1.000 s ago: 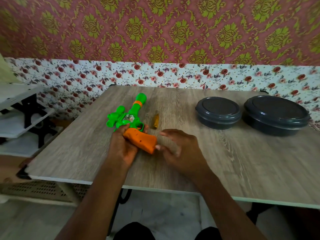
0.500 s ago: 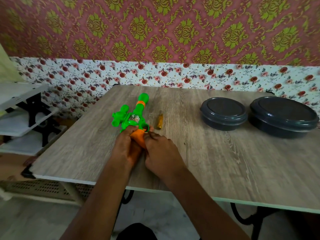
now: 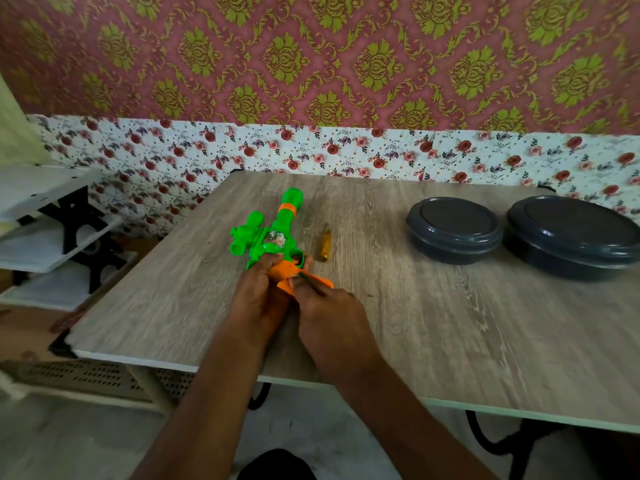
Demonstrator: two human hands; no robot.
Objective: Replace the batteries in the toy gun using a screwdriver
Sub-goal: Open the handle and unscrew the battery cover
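A green toy gun (image 3: 277,233) with an orange grip lies on the wooden table (image 3: 433,323), its barrel pointing away from me. My left hand (image 3: 258,294) is closed around the orange grip. My right hand (image 3: 329,306) pinches an orange cover piece (image 3: 320,280) that stands lifted off the grip's right side. A small yellow-handled screwdriver (image 3: 325,245) lies on the table just right of the gun, untouched by either hand. The grip's inside is hidden by my fingers.
Two dark round lidded containers (image 3: 453,230) (image 3: 575,237) stand at the table's back right. A white shelf unit (image 3: 45,237) with black brackets stands left of the table. The floral-papered wall runs close behind the table's far edge.
My right hand came in from the right to the grip, and the orange cover now stands lifted off it. The left hand stays on the grip.
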